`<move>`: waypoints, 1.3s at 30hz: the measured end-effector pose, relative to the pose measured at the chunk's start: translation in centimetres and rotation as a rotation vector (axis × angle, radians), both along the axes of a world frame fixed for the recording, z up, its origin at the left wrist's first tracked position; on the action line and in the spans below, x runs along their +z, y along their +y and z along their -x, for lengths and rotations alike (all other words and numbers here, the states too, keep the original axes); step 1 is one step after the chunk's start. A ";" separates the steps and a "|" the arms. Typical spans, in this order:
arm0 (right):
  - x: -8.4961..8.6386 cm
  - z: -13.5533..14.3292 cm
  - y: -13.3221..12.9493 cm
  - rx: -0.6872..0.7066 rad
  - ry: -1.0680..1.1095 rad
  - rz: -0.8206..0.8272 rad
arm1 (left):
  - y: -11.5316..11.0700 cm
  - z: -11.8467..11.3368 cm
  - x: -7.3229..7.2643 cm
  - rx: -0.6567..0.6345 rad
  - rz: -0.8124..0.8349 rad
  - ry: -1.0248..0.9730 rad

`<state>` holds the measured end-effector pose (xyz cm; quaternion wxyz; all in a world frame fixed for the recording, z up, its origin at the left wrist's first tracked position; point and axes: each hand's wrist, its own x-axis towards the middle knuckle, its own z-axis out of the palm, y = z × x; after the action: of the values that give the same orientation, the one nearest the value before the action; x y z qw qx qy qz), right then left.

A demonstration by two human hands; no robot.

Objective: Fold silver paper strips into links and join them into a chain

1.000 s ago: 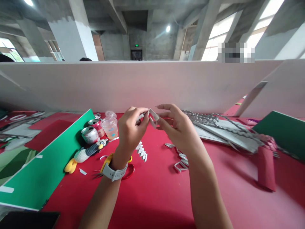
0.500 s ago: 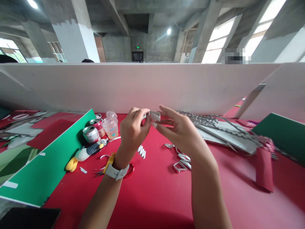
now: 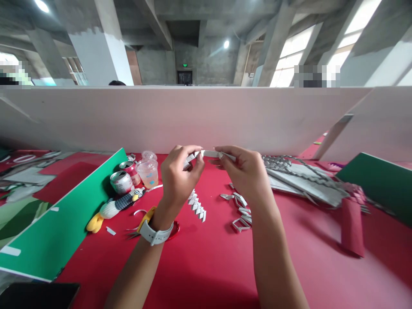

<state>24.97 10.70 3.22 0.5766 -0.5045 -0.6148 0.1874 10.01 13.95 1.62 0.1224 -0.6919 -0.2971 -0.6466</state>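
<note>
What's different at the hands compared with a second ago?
The right hand, its fingers spread earlier, has closed on the white strip, which looked bent and now runs straight between both hands. The left hand still pinches its other end. The plush bird and clear cup stayed put.

1) Left wrist (image 3: pixel 162 219): one pale grey band (image 3: pixel 156 234), broad, flat, watch-strap style
2) Band detail, from where I stand: small punched holes; fastening too small to identify
3) Left forearm (image 3: pixel 138 272) and right forearm (image 3: pixel 273 246): bare
4) Left hand (image 3: pixel 180 171) and right hand (image 3: pixel 247 172): bare
</note>
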 end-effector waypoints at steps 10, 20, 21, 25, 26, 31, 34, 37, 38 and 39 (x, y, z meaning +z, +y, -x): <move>0.0 -1.1 -0.1 0.129 0.016 0.058 | -0.3 0.2 0.1 -0.173 0.259 -0.129; 0.7 -0.1 -0.8 0.087 0.122 -0.054 | -0.2 0.0 0.1 -0.153 -0.024 -0.010; 0.8 0.1 -0.9 0.096 0.119 -0.075 | -0.2 -0.1 0.0 -0.163 -0.029 0.005; 0.9 0.2 -1.1 0.124 0.074 -0.112 | 0.0 0.1 -0.2 -0.286 0.084 -0.053; 0.8 0.0 -1.1 0.142 0.066 -0.109 | 0.0 0.1 -0.1 -0.330 0.133 -0.092; 0.6 -0.8 -1.1 0.238 0.048 -0.079 | -0.1 0.3 0.2 -0.582 0.431 -0.237; 0.8 -1.0 -1.4 0.306 0.036 -0.036 | -0.1 0.3 0.4 -0.605 0.442 -0.283; 0.9 -0.8 -1.6 0.364 0.084 -0.013 | -0.1 0.4 0.3 -0.624 0.429 -0.306; 1.0 -0.6 -1.5 0.363 0.117 -0.018 | -0.2 0.3 0.3 -0.640 0.429 -0.308; 1.0 -0.4 -1.5 0.351 0.151 -0.027 | -0.3 0.3 0.3 -0.662 0.439 -0.308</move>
<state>25.38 9.23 4.17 0.5863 -0.3663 -0.6506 0.3144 9.70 13.67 1.88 -0.2880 -0.6548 -0.2044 -0.6682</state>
